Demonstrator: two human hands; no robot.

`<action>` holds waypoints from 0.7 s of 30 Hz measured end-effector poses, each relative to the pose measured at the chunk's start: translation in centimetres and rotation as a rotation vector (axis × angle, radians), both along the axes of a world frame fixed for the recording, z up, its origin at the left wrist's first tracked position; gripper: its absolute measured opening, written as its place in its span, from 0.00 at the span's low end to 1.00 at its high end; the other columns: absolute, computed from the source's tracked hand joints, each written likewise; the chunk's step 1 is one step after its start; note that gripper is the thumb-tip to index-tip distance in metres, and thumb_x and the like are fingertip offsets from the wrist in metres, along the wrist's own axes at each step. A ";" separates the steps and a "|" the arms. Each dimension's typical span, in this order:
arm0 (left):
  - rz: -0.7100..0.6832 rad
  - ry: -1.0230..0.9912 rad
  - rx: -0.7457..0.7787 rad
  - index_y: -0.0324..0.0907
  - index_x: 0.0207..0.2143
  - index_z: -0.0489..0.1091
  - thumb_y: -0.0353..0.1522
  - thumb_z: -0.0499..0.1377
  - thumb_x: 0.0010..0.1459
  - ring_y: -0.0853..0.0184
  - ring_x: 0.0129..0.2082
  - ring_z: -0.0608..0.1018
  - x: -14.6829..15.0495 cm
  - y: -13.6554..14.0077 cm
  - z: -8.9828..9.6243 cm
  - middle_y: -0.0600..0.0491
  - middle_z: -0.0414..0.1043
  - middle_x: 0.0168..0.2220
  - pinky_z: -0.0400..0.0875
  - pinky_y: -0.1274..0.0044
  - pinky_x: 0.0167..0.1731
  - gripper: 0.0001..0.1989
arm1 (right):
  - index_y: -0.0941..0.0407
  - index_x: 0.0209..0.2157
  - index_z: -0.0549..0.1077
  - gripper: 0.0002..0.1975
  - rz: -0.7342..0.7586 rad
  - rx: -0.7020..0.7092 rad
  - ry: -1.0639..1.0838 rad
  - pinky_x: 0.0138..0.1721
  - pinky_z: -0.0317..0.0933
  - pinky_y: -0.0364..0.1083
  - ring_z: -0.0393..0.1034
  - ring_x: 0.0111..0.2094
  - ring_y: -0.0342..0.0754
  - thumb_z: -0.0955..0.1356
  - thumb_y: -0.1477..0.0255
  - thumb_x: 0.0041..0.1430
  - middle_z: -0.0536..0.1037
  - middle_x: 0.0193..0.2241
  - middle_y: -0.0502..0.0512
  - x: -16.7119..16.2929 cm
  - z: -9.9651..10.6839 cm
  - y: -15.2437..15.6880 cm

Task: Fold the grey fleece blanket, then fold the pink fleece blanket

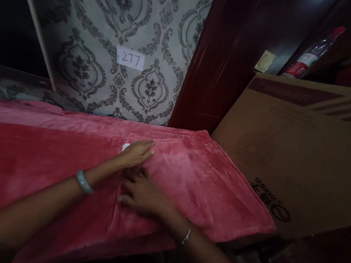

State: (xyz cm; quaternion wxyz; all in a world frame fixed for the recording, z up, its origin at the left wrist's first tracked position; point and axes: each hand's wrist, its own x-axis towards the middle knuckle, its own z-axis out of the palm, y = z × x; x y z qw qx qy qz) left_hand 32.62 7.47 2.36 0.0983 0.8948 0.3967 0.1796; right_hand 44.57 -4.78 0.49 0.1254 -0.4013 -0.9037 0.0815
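Note:
A pink-red plush blanket (72,152) is spread over a flat surface, with a smaller piece of the same cloth (174,166) lying on it, perhaps a folded part. My left hand (138,151) rests on the upper edge of this piece, fingers stretched out and pointing right. Just below it, my right hand (143,192) lies on the cloth at the piece's left edge, palm down, fingers apart and slightly bent. Neither hand grips anything. A small white bit (125,147), its kind unclear, pokes out beside my left wrist.
A big cardboard box (308,153) stands close on the right, with a plastic bottle (308,58) behind its top edge. Patterned wallpaper (105,75) bearing a paper marked 277 (130,58) rises behind the blanket. A dark panel (15,20) hangs at upper left.

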 end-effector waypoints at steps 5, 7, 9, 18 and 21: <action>0.075 0.199 -0.046 0.41 0.67 0.59 0.46 0.51 0.62 0.50 0.71 0.54 0.2 3.2 -2.6 0.40 0.50 0.70 0.44 0.51 0.67 0.34 | 0.48 0.68 0.57 0.30 0.031 -0.067 0.002 0.70 0.33 0.63 0.30 0.73 0.56 0.60 0.52 0.70 0.47 0.72 0.55 -1.6 -0.9 -2.0; 0.120 0.211 -0.027 0.39 0.69 0.55 0.47 0.49 0.64 0.50 0.72 0.50 -0.1 3.4 -3.8 0.37 0.44 0.71 0.41 0.51 0.67 0.36 | 0.47 0.69 0.56 0.30 0.030 -0.093 0.002 0.70 0.31 0.62 0.28 0.73 0.55 0.60 0.53 0.70 0.45 0.72 0.53 -1.3 -0.9 -2.3; 0.143 0.235 -0.009 0.39 0.69 0.52 0.48 0.48 0.64 0.51 0.72 0.48 -0.4 3.4 -4.5 0.37 0.42 0.72 0.38 0.53 0.68 0.37 | 0.48 0.69 0.54 0.31 0.040 -0.113 -0.001 0.70 0.30 0.62 0.26 0.73 0.54 0.60 0.52 0.70 0.45 0.72 0.53 -1.1 -0.7 -2.4; 0.155 0.259 0.009 0.40 0.70 0.51 0.49 0.47 0.64 0.51 0.72 0.49 -0.6 3.7 -4.8 0.37 0.43 0.72 0.41 0.55 0.68 0.37 | 0.53 0.70 0.54 0.32 0.070 -0.167 0.077 0.70 0.30 0.61 0.27 0.72 0.55 0.61 0.54 0.71 0.45 0.72 0.59 -1.2 -0.7 -2.9; 0.155 0.273 0.018 0.40 0.70 0.52 0.48 0.48 0.64 0.51 0.72 0.50 -0.6 3.9 -4.5 0.38 0.44 0.71 0.42 0.55 0.68 0.37 | 0.53 0.70 0.54 0.32 0.166 -0.262 0.167 0.69 0.42 0.53 0.44 0.71 0.51 0.63 0.57 0.70 0.56 0.69 0.56 0.4 0.1 -2.4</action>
